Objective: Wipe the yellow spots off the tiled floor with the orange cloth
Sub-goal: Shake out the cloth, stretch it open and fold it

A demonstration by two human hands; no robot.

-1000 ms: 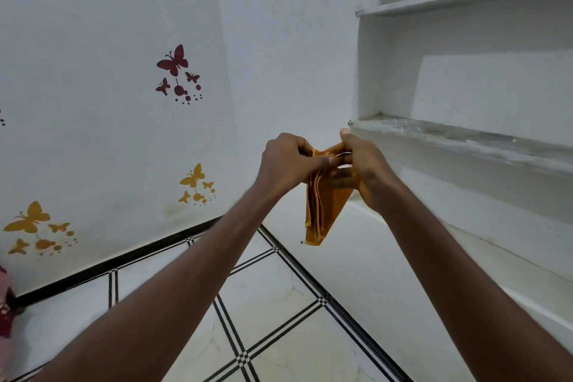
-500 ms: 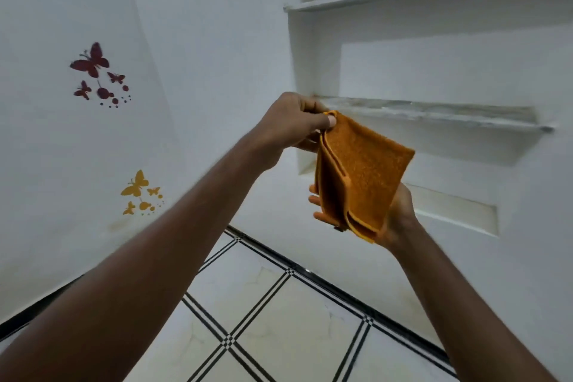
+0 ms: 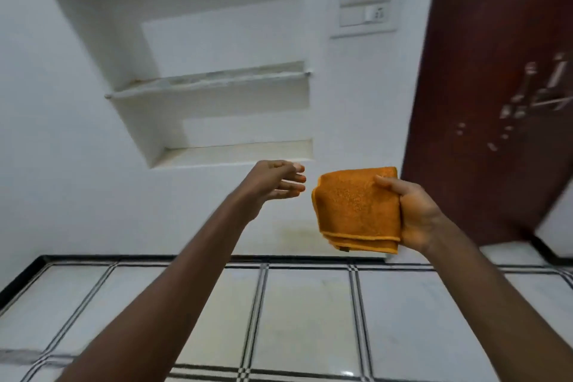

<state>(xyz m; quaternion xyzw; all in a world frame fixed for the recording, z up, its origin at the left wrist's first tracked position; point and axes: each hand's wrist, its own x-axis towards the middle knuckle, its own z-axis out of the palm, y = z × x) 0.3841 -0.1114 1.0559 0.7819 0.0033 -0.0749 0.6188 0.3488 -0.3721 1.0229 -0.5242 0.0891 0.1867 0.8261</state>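
Note:
The orange cloth is folded into a thick square and held up at chest height, in front of the white wall. My right hand grips its right edge, thumb across the top corner. My left hand hovers just left of the cloth, fingers spread and loose, touching nothing. The tiled floor, pale tiles with black-and-white lines, lies below both arms. No yellow spots show on the tiles in view; a faint yellowish smear marks the wall base.
White built-in wall shelves fill the wall ahead. A switch panel sits to their right. A dark red door with metal latches stands at the right. A black skirting strip runs along the wall base.
The view has swung right, from the butterfly wall to the shelves and door. My left hand has let go of the cloth and opened; my right hand alone holds the folded cloth.

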